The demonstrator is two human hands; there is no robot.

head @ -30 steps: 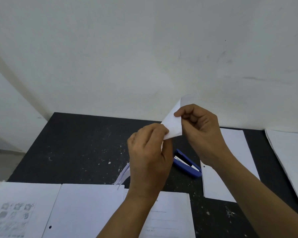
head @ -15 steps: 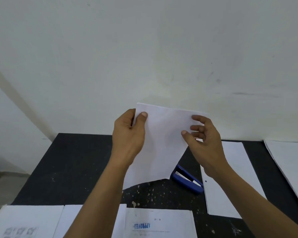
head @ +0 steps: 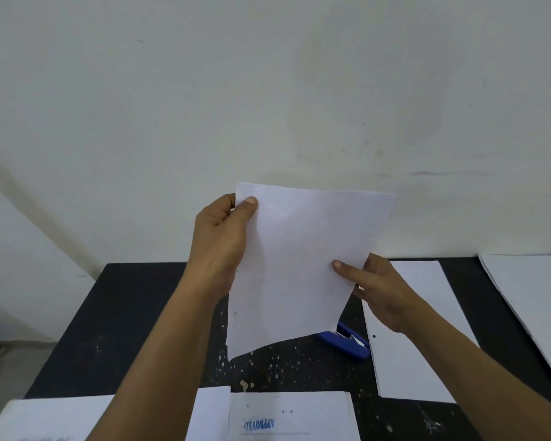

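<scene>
A white sheet of paper [head: 299,265] stands upright in the air above the black table [head: 134,313]. My left hand [head: 220,243] pinches its top left corner, thumb on the near face and fingers behind. My right hand [head: 379,288] holds the sheet's right edge lower down, thumb on the front and fingers behind it. The bottom of the sheet hangs free just above the table and hides part of a blue stapler [head: 350,343].
White paper piles lie on the table: one to the right [head: 420,329], another at the far right edge [head: 535,307], and several along the near edge, one stamped APPROVED [head: 293,418]. A pale wall [head: 268,90] rises right behind the table.
The sheet went from a small folded corner between both hands to fully open and upright. My left hand rose to the top left corner; my right hand slid down the right edge.
</scene>
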